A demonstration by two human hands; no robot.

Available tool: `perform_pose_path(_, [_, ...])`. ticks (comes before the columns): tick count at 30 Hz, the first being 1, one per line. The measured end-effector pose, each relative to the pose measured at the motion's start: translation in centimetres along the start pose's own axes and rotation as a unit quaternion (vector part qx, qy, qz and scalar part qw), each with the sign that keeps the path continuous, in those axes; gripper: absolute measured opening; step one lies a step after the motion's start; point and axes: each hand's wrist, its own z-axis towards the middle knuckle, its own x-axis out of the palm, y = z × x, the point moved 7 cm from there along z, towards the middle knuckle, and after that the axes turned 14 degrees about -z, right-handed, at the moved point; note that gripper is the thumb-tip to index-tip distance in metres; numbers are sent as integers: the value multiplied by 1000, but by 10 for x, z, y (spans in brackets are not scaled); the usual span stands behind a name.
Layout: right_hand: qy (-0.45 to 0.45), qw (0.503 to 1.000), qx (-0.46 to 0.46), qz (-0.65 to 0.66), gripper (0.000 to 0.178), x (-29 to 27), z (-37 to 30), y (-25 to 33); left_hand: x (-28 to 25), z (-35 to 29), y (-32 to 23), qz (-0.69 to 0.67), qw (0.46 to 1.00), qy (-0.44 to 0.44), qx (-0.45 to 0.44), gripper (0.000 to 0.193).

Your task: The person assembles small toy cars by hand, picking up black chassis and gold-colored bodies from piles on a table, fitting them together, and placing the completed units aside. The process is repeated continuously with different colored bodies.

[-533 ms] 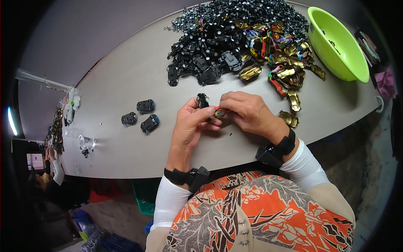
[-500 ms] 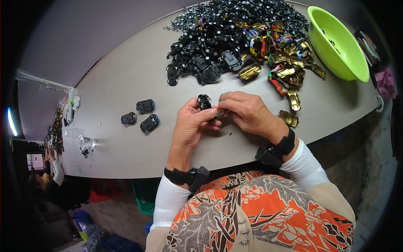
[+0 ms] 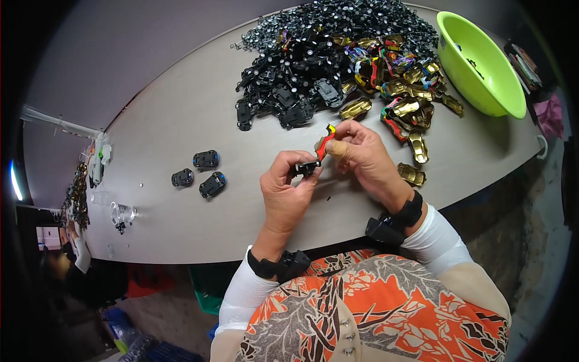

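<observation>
My left hand (image 3: 288, 188) pinches a small black toy-car base (image 3: 307, 168) above the grey table (image 3: 181, 120). My right hand (image 3: 360, 155) grips a red and yellow toy-car body shell (image 3: 326, 140), tilted up and touching the black base's right end. Both hands meet near the table's front middle. A gold shell (image 3: 412, 174) lies just right of my right wrist.
A big heap of black bases (image 3: 289, 90) and wheel axles lies at the back, with gold and coloured shells (image 3: 398, 90) beside it. A lime-green bowl (image 3: 482, 66) stands at the far right. Three finished dark toy cars (image 3: 202, 175) sit to the left.
My right hand has lifted the coloured shell up on edge, so its red and yellow side shows. My left hand has turned the black base lower and nearer me.
</observation>
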Motion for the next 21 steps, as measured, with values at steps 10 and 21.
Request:
perform_pose_path(10, [-28, 999, -30, -31, 26, -1, 0, 2, 7, -4, 14, -93, 986, 0, -135, 31])
perform_pose_path(21, [78, 988, -60, -120, 26, 11, -6, 14, 6, -10, 44, -300, 885, -15, -356, 49])
